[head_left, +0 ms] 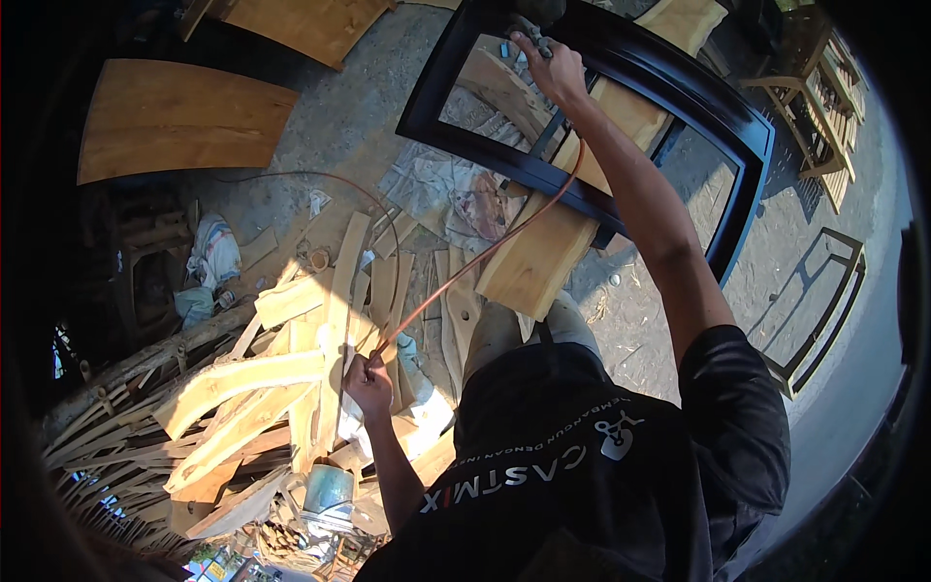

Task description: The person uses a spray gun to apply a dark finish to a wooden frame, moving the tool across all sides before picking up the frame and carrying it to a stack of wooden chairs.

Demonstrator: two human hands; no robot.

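Observation:
My right hand is closed around a spray gun, held over the far rail of a large dark-painted wooden frame. A reddish-brown hose hangs from near my right wrist. It runs down to the left, where my left hand grips it away from the frame. Beneath the frame lie light wooden boards; the nearest one reaches almost to my legs. The cup of the spray gun is dark and partly cut by the picture's top.
A heap of curved wood offcuts lies at left, with a bluish can among it. Varnished panels stand at the far left. Stained sheeting covers some ground. At right are a slatted wooden chair and a thin dark frame.

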